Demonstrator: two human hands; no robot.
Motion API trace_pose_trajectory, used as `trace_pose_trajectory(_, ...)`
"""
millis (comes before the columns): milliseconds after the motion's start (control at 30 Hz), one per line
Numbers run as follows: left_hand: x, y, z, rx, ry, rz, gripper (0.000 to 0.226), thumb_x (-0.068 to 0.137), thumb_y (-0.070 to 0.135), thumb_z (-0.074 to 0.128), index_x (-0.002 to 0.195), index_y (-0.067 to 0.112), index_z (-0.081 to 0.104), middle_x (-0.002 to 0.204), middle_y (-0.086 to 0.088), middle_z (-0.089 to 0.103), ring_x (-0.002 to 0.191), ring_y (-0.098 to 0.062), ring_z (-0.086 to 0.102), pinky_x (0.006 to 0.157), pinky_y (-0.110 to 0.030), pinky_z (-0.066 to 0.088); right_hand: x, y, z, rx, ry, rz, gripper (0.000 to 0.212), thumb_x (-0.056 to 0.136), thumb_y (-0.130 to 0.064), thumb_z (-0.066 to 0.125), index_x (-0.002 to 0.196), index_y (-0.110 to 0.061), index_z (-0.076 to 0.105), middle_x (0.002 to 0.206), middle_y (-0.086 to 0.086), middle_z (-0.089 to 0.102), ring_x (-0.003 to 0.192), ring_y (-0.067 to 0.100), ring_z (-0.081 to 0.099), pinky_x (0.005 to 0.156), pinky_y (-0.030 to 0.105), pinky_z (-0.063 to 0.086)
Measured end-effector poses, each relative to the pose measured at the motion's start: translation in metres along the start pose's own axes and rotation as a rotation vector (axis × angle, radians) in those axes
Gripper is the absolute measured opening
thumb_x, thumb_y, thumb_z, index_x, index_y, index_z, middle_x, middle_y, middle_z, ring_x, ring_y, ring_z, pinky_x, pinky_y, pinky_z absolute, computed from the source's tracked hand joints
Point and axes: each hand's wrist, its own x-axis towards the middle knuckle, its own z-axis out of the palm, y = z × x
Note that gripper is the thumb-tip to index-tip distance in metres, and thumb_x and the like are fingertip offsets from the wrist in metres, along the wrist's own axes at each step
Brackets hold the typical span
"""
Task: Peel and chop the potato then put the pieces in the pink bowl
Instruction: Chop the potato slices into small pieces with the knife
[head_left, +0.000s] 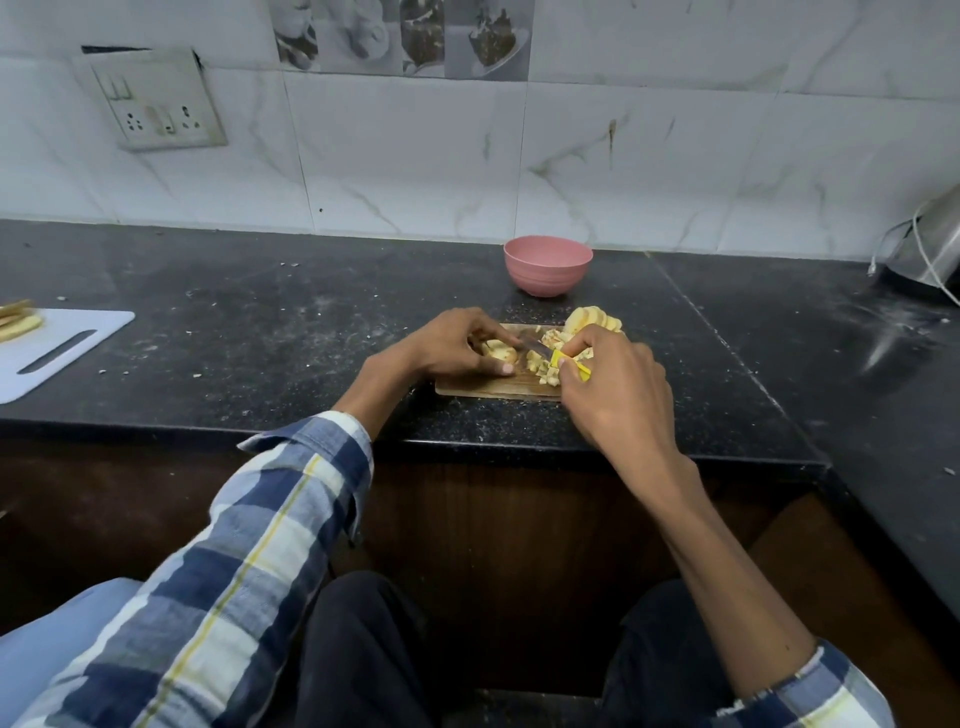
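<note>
Potato (500, 352), pale yellow and peeled, lay in several lots on a small wooden chopping board (483, 387) just right of the frame's centre. One rounded chunk sat under the left hand (457, 343), whose fingers curled over it and pinned it to the board. A heap of small diced pieces (540, 361) lay beside it in the middle of the board, and a fan of sliced rounds (592, 318) leaned at the board's far right corner. The right hand (615, 387) gripped a yellow-handled knife (543, 353); its long axis ran from lower right to upper left, the blade tip pointing at the held chunk and touching or nearly touching it. The pink bowl (547, 264) stood upright on the black counter (260, 332), just beyond the board, its inside hidden from view
</note>
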Motion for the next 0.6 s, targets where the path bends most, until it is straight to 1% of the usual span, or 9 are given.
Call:
trace_pose_trajectory(33,0.001,-0.001,0.003,0.001,0.045,0.015,0.034,0.087,0.037,0.082,0.118,0.043,0.071,0.126,-0.002,0.062,0.104,-0.014,0.06,0.09,-0.027,0.052,0.001,0.0,0.001,0.002,-0.001,0.002,0.012,0.097,-0.028,0.062,0.107,-0.026,0.068,0.084,-0.003,0.056,0.091,0.024,0.056,0.066,0.033,0.034)
trace_pose_trajectory(100,0.002,-0.004,0.008,0.0,0.124,0.023,0.03,0.089,0.029,0.081,0.11,0.047,0.07,0.121,-0.001,0.065,0.102,-0.017,0.062,0.091,-0.036,0.055,0.001,0.0,0.001,0.011,-0.003,0.002,0.011,0.097,-0.028,0.063,0.107,-0.027,0.068,0.084,-0.003,0.056,0.085,0.022,0.053,0.065,0.033,0.035)
trace_pose_trajectory(167,0.004,-0.006,0.009,0.0,0.14,0.034,0.03,0.089,0.027,0.081,0.109,0.047,0.07,0.119,-0.001,0.066,0.103,-0.019,0.062,0.091,-0.037,0.055,0.002,0.001,0.002,0.014,-0.004,0.0,0.011,0.097,-0.028,0.062,0.106,-0.027,0.068,0.084,-0.003,0.057,0.082,0.02,0.05,0.065,0.032,0.034)
trace_pose_trajectory(267,0.005,-0.008,0.002,0.033,0.043,0.068,0.033,0.091,0.026,0.079,0.118,0.041,0.07,0.124,-0.003,0.064,0.107,-0.02,0.062,0.091,-0.03,0.052,0.003,0.003,0.003,0.021,-0.005,0.006,0.011,0.097,-0.028,0.062,0.106,-0.028,0.068,0.084,-0.003,0.057,0.084,0.021,0.051,0.065,0.032,0.034)
trace_pose_trajectory(333,0.006,-0.009,-0.005,0.067,-0.032,0.07,0.037,0.093,0.018,0.076,0.125,0.035,0.072,0.128,-0.003,0.062,0.111,-0.018,0.06,0.095,-0.03,0.05,0.003,0.002,0.004,0.029,-0.011,0.017,0.012,0.097,-0.027,0.063,0.108,-0.027,0.068,0.085,-0.004,0.056,0.08,0.02,0.05,0.065,0.033,0.035)
trace_pose_trajectory(367,0.007,-0.01,-0.007,0.081,-0.046,0.072,0.04,0.093,0.013,0.075,0.127,0.033,0.072,0.127,-0.002,0.062,0.11,-0.017,0.059,0.096,-0.031,0.05,0.003,0.002,0.005,0.03,-0.014,0.022,0.012,0.097,-0.027,0.063,0.108,-0.026,0.068,0.085,-0.004,0.055,0.078,0.02,0.049,0.064,0.033,0.035)
trace_pose_trajectory(433,0.01,-0.009,-0.006,0.109,-0.025,0.086,0.043,0.09,0.007,0.076,0.125,0.032,0.074,0.119,-0.001,0.062,0.1,-0.014,0.057,0.093,-0.031,0.049,0.003,0.002,0.006,0.029,-0.004,0.032,0.013,0.098,-0.028,0.063,0.109,-0.026,0.068,0.086,-0.005,0.054,0.077,0.019,0.048,0.064,0.032,0.035)
trace_pose_trajectory(500,0.013,-0.009,-0.003,0.14,0.029,0.086,0.041,0.087,0.009,0.079,0.121,0.032,0.076,0.111,-0.001,0.062,0.093,-0.014,0.057,0.088,-0.032,0.05,0.003,0.002,0.007,0.022,0.017,0.029,0.013,0.098,-0.028,0.063,0.11,-0.026,0.068,0.086,-0.004,0.056,0.077,0.02,0.05,0.064,0.031,0.035)
trace_pose_trajectory(600,0.013,-0.008,0.0,0.153,0.09,0.046,0.035,0.085,0.022,0.085,0.118,0.029,0.078,0.105,0.003,0.061,0.093,-0.015,0.059,0.083,-0.031,0.049,0.004,0.003,0.01,-0.002,0.032,0.022,0.014,0.098,-0.028,0.062,0.11,-0.025,0.068,0.091,0.0,0.066,0.081,0.023,0.058,0.065,0.032,0.037)
